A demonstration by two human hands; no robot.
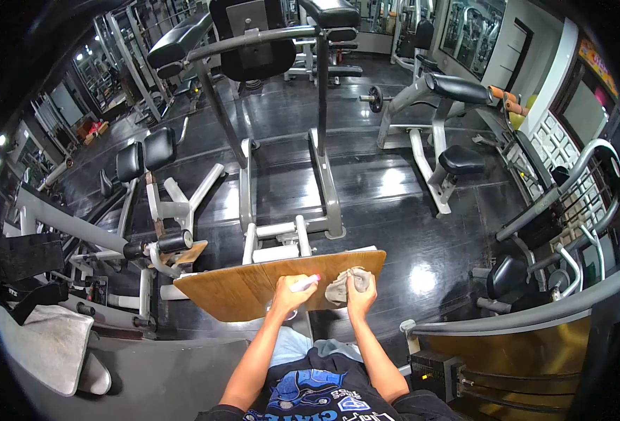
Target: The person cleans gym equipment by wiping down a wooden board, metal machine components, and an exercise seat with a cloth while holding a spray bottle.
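Black T-shirt (317, 393) fabric lies nearest, its blue and white lettering cut off at the lower edge and not fully readable. Just beyond, a wooden board (222, 291) stands between the person and a grey metal frame (329, 189). Padded machines crowd the dark floor (282, 123); at right a metal rail (527, 319) curves close by, and at left lies a grey towel (51, 340). An orange poster (596, 67) hangs far right, its print too small to read. Over the board, the left hand (289, 296) is curled round a white object (301, 283) with a pink tip; the right hand (360, 298) pinches a bunched beige cloth (339, 289), contact with the wood unclear.
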